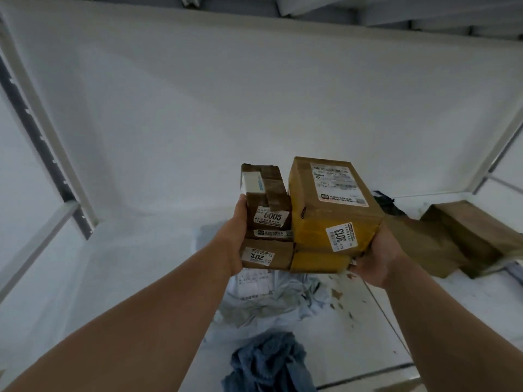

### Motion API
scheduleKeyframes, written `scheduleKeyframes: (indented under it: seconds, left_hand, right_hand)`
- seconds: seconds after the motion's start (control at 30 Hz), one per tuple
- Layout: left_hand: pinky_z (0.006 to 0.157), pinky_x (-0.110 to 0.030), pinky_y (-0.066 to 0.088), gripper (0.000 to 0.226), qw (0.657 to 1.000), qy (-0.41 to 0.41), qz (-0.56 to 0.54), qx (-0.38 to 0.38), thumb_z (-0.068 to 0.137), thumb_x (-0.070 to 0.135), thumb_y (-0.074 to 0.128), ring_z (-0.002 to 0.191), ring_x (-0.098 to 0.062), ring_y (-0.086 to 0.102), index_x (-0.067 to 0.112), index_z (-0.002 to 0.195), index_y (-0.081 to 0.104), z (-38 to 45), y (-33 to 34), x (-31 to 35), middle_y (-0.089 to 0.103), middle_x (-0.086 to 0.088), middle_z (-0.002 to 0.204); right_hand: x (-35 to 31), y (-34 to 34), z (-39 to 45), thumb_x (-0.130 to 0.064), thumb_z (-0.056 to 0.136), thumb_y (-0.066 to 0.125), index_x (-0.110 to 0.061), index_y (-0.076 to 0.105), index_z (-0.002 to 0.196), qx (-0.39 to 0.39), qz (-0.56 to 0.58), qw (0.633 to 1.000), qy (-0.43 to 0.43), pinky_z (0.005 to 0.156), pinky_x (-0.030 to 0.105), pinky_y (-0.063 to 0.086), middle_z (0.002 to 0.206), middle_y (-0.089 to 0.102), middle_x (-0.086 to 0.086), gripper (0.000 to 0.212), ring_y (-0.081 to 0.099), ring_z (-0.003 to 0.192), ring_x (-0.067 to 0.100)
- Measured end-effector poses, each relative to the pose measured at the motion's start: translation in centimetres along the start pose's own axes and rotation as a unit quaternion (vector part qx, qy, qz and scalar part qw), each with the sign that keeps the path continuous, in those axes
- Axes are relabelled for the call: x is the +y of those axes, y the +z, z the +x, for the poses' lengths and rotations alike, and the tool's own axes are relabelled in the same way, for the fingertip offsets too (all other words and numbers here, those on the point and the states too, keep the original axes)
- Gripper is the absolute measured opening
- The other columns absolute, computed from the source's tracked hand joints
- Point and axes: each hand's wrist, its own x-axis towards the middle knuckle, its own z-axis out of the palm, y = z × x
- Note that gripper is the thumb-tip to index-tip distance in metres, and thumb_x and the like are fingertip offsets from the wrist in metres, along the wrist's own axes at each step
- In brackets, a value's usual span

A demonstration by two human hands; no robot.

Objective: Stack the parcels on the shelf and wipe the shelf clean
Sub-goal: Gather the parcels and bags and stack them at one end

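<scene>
Both hands hold a cluster of cardboard parcels in the air above the white shelf (353,335). My left hand (236,236) grips the left side of a small stack: a dark taped box labelled 6005 (267,199) on top of a box labelled 2015 (266,257). My right hand (376,258) grips the right side and underside of a larger yellow-brown box labelled 3013 (331,205), which sits on a flatter yellow parcel (319,261). The two stacks are pressed together.
A crumpled blue cloth (268,363) lies at the shelf's front. A pale grey plastic mailer bag (268,295) lies under the held parcels. Brown paper-wrapped parcels (452,239) and a black bag (385,202) sit at the right. Brown specks (338,295) dot the shelf. A metal upright (42,131) stands at left.
</scene>
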Motion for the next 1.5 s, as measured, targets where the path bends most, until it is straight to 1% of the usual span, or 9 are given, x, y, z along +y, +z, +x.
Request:
scheduleKeyframes:
  seconds: [0.13,0.37,0.53,0.77,0.93,1.13,1.33,1.43,1.5]
  left_hand:
    - [0.05,-0.027,0.056,0.063,0.999,-0.032,0.022,-0.031,0.087,0.071,0.034,0.039,-0.013,0.065,0.019,0.081,0.069,0.1,5.2,-1.2,0.069,0.0,0.052]
    - [0.069,-0.037,0.06,0.069,0.996,-0.069,0.04,-0.044,0.082,0.076,0.037,0.059,-0.02,0.073,0.017,0.09,0.073,1.1,8.7,-4.2,0.076,-0.007,0.072]
    - [0.093,-0.053,0.051,0.079,0.994,-0.089,0.014,-0.053,0.072,0.082,0.045,0.095,-0.032,0.071,0.016,0.106,0.073,1.5,10.3,-5.6,0.074,-0.014,0.1]
    - [0.062,-0.032,0.058,0.067,0.998,-0.054,0.031,-0.008,0.086,0.073,0.033,0.054,-0.017,0.071,0.017,0.085,0.071,2.1,8.6,-5.1,0.075,-0.005,0.066]
    - [0.086,-0.046,0.056,0.072,0.997,-0.069,0.001,-0.025,0.082,0.076,0.036,0.08,-0.026,0.074,0.016,0.101,0.072,1.9,7.9,-4.9,0.076,-0.01,0.087]
    - [0.086,-0.045,0.056,0.064,0.996,-0.074,0.022,-0.049,0.084,0.072,0.038,0.09,-0.026,0.071,0.018,0.104,0.066,1.9,10.4,-6.6,0.074,-0.011,0.095]
    - [0.086,-0.042,0.057,0.064,0.993,-0.097,0.04,-0.054,0.083,0.071,0.043,0.088,-0.024,0.071,0.018,0.11,0.065,2.8,11.4,-7.4,0.073,-0.009,0.098]
    - [0.097,-0.037,0.046,0.06,0.984,-0.039,0.175,-0.023,0.091,0.063,0.037,0.106,-0.024,0.061,0.017,0.123,0.059,2.8,10.1,-6.9,0.065,-0.008,0.117]
    - [0.097,-0.036,0.043,0.051,0.926,0.063,0.364,0.071,0.096,0.051,0.033,0.108,-0.025,0.057,0.016,0.122,0.06,3.3,7.9,-6.1,0.063,-0.007,0.115]
  right_hand:
    - [-1.1,-5.8,-0.1,-0.073,0.087,0.044,-0.033,0.072,0.111,0.03,-0.009,0.999,0.022,0.105,0.057,0.041,0.107,0.076,0.005,0.055,0.063,0.112,0.031]
    - [-0.7,-10.4,0.4,-0.066,0.089,0.048,-0.029,0.072,0.106,0.047,-0.009,0.997,0.055,0.099,0.056,0.045,0.099,0.077,0.009,0.047,0.062,0.11,0.033]
    - [-0.5,-12.3,1.9,-0.062,0.092,0.048,-0.03,0.07,0.115,0.074,0.012,0.996,0.054,0.095,0.055,0.048,0.11,0.074,0.011,0.045,0.063,0.11,0.032]
    - [0.0,-10.1,3.3,-0.061,0.092,0.05,-0.03,0.071,0.112,0.056,-0.003,0.996,0.072,0.101,0.06,0.044,0.1,0.077,0.009,0.043,0.064,0.108,0.033]
    - [0.0,-9.0,3.7,-0.059,0.093,0.049,-0.03,0.071,0.112,0.076,0.0,0.996,0.041,0.1,0.059,0.045,0.101,0.076,0.008,0.041,0.064,0.106,0.031]
    - [-0.5,-10.6,2.6,-0.053,0.097,0.044,-0.027,0.067,0.099,0.1,0.029,0.994,0.024,0.067,0.042,0.048,0.079,0.074,0.007,0.034,0.064,0.083,0.027]
    - [-0.1,-11.1,2.0,-0.056,0.096,0.047,-0.028,0.07,0.109,0.149,0.061,0.987,-0.002,0.075,0.043,0.053,0.086,0.077,0.004,0.039,0.068,0.091,0.026]
    - [0.8,-11.3,2.5,-0.073,0.088,0.044,-0.031,0.069,0.112,0.191,0.091,0.977,0.001,0.093,0.048,0.051,0.098,0.076,0.005,0.054,0.067,0.099,0.028]
    - [1.6,-11.1,2.5,-0.062,0.095,0.041,-0.027,0.066,0.113,0.248,0.122,0.961,0.01,0.093,0.044,0.051,0.095,0.072,0.004,0.046,0.066,0.091,0.025]
